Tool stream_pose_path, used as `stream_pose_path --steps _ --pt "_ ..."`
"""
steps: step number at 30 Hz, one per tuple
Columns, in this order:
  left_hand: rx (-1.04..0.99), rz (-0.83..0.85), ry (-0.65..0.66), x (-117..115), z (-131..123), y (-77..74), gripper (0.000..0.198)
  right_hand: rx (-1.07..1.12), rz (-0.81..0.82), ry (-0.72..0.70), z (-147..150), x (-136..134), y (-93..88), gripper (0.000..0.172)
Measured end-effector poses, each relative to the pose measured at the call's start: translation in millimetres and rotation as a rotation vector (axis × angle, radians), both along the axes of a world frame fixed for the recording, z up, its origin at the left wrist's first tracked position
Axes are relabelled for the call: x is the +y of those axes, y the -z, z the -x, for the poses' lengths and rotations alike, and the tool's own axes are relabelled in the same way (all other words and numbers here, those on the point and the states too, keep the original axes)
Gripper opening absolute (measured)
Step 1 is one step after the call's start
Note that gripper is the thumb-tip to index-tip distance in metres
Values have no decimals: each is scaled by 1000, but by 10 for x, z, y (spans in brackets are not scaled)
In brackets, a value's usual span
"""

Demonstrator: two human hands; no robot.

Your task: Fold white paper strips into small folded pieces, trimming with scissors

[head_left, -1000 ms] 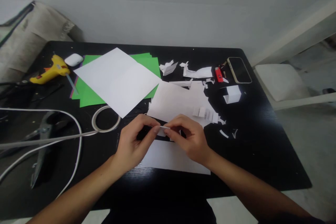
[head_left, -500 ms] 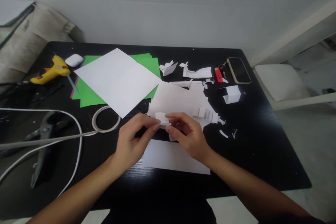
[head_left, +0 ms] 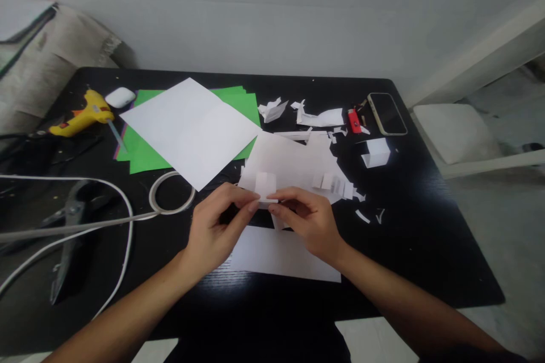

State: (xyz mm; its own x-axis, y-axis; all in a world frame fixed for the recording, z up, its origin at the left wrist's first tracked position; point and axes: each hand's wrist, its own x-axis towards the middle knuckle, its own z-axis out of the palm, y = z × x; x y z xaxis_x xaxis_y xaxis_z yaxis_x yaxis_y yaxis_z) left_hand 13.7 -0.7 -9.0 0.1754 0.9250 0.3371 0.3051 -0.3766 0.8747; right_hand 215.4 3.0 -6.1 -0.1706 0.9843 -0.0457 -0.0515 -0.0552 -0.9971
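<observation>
Between my two hands is a small folded piece of white paper (head_left: 266,184), its upper flap standing away from a creased lower edge. My left hand (head_left: 219,221) pinches the left end of the fold between thumb and index finger. The right end is pinched the same way by my right hand (head_left: 309,218). Under and behind them lies a cut white sheet (head_left: 289,159) with small folded paper strips (head_left: 334,183) on its right side. A plain white sheet (head_left: 285,255) rests nearer to me, partly below my hands.
At left are a yellow glue gun (head_left: 83,116), a white case (head_left: 120,97), a tape roll (head_left: 154,195), pliers (head_left: 72,221) and white cable (head_left: 130,238). A white sheet (head_left: 191,130) covers green sheets (head_left: 147,159). Paper scraps (head_left: 321,117), a red lighter (head_left: 353,121) and a phone (head_left: 388,114) sit at right.
The upper flap of the folded paper now stands taller and plainer to see. My right fingers have shifted slightly along its edge; my left hand is almost still.
</observation>
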Motion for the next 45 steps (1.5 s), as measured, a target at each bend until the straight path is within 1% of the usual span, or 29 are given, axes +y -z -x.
stream_pose_path --steps 7,12,15,18,21,23,28,31,34,37,39,40,43,45 --pt "4 62 -5 -12 -10 -1 13 -15 -11 4 1 -21 13 10" --pt "-1 56 8 -17 -9 -10 7 -11 -2 18 12 -26 22 11" --pt "4 61 0 -24 -9 -4 6 7 -7 59 22 -27 23 21" --pt "7 70 -55 -34 -13 38 6 29 21 54 29 -35 20 33" --pt "-48 89 -119 -38 -27 86 15 28 46 48 30 -43 19 39" --pt "-92 111 -135 -38 -39 100 22 19 52 42 27 -45 20 41" --pt "-121 130 -136 -47 -49 97 29 26 78 19 26 -41 34 37" --pt "-111 129 -125 -57 -43 101 30 29 57 27 22 -34 47 30" --pt "-93 143 -86 -54 -38 100 32 25 40 32 11 -24 52 21" --pt "-49 143 -37 -37 -38 75 21 24 44 11 7 -15 51 16" --pt "-20 139 -14 -27 -40 49 10 18 39 16 14 -14 53 16" --pt "-13 138 -5 -23 -41 37 8 8 31 40 20 -16 56 18" --pt "-9 112 17 -18 -49 12 9 -19 2 139 42 -27 70 25" --pt "-12 68 46 -16 -56 5 12 1 25 116 49 -40 71 26"
